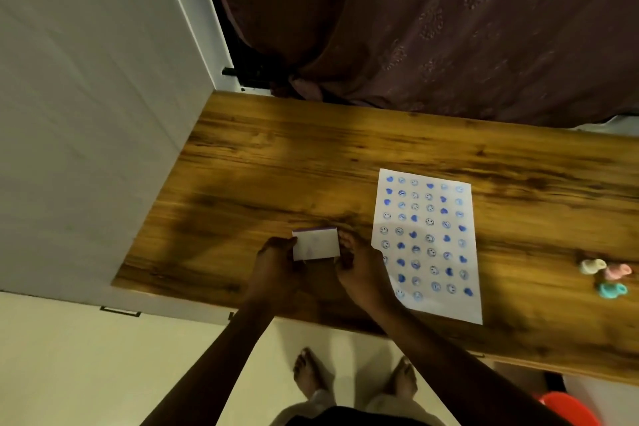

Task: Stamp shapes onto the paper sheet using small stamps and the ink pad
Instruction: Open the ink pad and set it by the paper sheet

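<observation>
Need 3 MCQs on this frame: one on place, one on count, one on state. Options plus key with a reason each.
1. Where do the small stamps lie relative to the paper sheet?
A. On the sheet
B. On the table to its right
C. To its left, by the wall

2. How many small stamps are in that group?
A. One
B. Three
C. Six

3. What is the state of the ink pad box?
A. Held between both hands
B. Lying alone on the sheet
C. On the floor

Key:
1 B: the stamps sit on bare table wood, well past the sheet's right edge.
2 B: one cream, one pink and one teal stamp show.
3 A: the left hand grips its left side and the right hand its right side; the blur hides whether it is open.
</observation>
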A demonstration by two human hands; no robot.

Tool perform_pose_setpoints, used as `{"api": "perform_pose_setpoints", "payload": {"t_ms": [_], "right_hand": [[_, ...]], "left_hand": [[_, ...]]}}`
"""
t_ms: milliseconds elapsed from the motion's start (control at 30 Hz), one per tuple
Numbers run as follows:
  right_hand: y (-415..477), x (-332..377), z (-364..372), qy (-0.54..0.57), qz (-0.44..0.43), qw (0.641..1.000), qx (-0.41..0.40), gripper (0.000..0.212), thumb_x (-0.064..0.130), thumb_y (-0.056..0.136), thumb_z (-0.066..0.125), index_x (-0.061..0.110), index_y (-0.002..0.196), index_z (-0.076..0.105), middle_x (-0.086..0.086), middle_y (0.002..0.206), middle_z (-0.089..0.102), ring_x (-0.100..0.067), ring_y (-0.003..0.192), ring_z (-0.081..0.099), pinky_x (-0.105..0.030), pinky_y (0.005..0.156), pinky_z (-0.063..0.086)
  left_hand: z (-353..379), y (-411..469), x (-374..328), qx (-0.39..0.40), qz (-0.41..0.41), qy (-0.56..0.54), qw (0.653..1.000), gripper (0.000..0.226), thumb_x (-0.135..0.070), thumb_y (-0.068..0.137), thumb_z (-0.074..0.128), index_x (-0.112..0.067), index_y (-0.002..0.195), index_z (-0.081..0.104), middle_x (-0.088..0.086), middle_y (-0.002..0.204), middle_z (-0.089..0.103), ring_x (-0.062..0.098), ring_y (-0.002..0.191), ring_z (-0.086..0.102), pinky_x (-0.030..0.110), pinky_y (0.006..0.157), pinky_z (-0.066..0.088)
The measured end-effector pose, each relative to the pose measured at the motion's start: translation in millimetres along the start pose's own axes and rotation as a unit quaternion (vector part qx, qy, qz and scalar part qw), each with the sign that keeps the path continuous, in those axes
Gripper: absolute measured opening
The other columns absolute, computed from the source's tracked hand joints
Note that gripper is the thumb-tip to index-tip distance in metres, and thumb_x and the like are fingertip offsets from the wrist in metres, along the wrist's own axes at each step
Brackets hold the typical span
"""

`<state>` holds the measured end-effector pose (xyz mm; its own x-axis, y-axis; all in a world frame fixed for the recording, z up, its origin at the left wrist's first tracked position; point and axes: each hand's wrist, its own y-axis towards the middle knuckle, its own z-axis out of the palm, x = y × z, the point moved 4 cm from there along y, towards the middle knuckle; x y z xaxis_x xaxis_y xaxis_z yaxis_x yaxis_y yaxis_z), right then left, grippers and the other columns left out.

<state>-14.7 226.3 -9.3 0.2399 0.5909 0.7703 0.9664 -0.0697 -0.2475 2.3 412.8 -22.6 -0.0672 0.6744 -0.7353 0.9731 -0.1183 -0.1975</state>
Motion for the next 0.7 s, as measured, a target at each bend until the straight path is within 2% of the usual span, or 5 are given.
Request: {"api": "perform_pose_setpoints", "payload": {"t_ms": [100, 233, 367, 567, 700], "right_hand": [[2.2, -2.9, 0.4, -0.003, -0.002, 1.0, 0.003, 0.062, 0.01, 0.092, 0.073, 0.022, 0.148, 0.049, -0.002, 0.149, 0.057, -0.022, 0.139, 0.054, -0.034, 0.115, 0.044], [4.5, -3.5, -2.4, -0.017, -0.008, 1.0, 0.004, 0.063, 0.013, 0.091, 0.074, 0.021, 0.148, 0.049, -0.001, 0.146, 0.06, -0.02, 0.135, 0.057, -0.028, 0.111, 0.043], [7.4, -3.0, -5.2, -0.035, -0.027, 0.999, -0.007, 0.06, 0.013, 0.091, 0.073, 0.02, 0.146, 0.051, -0.001, 0.14, 0.065, -0.019, 0.128, 0.063, -0.029, 0.108, 0.049], [12.2, -2.8, -5.6, -0.034, -0.027, 0.999, 0.0, 0.057, 0.023, 0.092, 0.073, 0.022, 0.145, 0.051, 0.0, 0.14, 0.065, -0.019, 0.127, 0.064, -0.038, 0.109, 0.051], [16.0, -2.9, -5.6, -0.083, -0.03, 0.996, 0.0, 0.06, 0.035, 0.092, 0.072, 0.024, 0.146, 0.049, 0.001, 0.144, 0.061, -0.019, 0.133, 0.058, -0.04, 0.115, 0.044]], "left_hand": [[1.0, 3.8, -1.9, -0.007, 0.027, 0.071, 0.997, 0.052, -0.014, 0.085, 0.078, -0.009, 0.134, 0.062, 0.014, 0.137, 0.063, 0.032, 0.125, 0.062, 0.037, 0.102, 0.052], [0.2, 7.8, -2.5, 0.016, 0.052, 0.161, 0.985, 0.058, -0.018, 0.086, 0.076, -0.013, 0.14, 0.057, 0.011, 0.15, 0.049, 0.034, 0.137, 0.045, 0.04, 0.107, 0.047], [-5.1, 15.3, -6.1, 0.032, 0.109, 0.248, 0.962, 0.046, -0.023, 0.089, 0.076, -0.015, 0.133, 0.064, 0.007, 0.144, 0.059, 0.03, 0.134, 0.051, 0.04, 0.104, 0.049], [-22.0, 28.1, -15.1, 0.06, 0.159, 0.25, 0.953, 0.045, -0.033, 0.087, 0.076, -0.02, 0.129, 0.068, 0.006, 0.129, 0.069, 0.027, 0.121, 0.059, 0.037, 0.097, 0.05], [-30.1, 38.4, -21.6, 0.102, 0.177, 0.263, 0.943, 0.046, -0.041, 0.088, 0.068, -0.025, 0.132, 0.068, 0.004, 0.128, 0.071, 0.026, 0.119, 0.061, 0.037, 0.095, 0.05]]}}
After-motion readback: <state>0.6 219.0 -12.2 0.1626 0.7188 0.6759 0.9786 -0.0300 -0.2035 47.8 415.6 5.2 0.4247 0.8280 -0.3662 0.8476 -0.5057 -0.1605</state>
